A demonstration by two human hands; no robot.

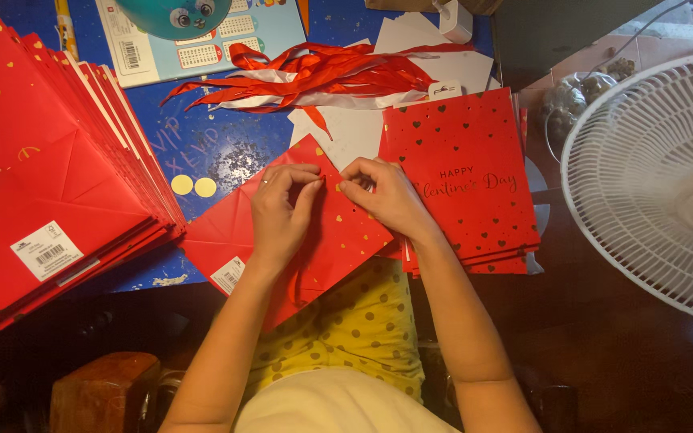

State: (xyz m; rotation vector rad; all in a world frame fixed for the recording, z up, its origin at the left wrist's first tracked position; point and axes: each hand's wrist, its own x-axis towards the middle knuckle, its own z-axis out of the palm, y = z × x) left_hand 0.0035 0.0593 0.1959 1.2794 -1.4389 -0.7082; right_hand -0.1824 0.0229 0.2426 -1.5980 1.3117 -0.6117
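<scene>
While both hands pinch at its top edge, the red bag (pixel 282 240) lies flat at the table's near edge.
Left hand (pixel 282 208) and right hand (pixel 382 196) sit close together, fingertips clamped on it; bag stacks (pixel 50 160) flank, ribbons (pixel 314 76) lie beyond.

Flat paper bag (pixel 314 232) lies at the table's (pixel 202 144) near edge, centre, tilted, overhanging toward the lap. Left hand (pixel 281 210) and right hand (pixel 382 195) rest on its upper part, fingertips near each other. Small stack of bags (pixel 467 180) just right of it, near the table's right edge. Large fanned stack of bags (pixel 50 176) at the left edge. Two round stickers (pixel 193 186) on the table between large stack and centre bag. Ribbon bundle (pixel 314 76) behind the hands, lying on paper sheets (pixel 354 132). Card sheet (pixel 202 36) at the far edge. Fan (pixel 659 180) off the table, right.
</scene>
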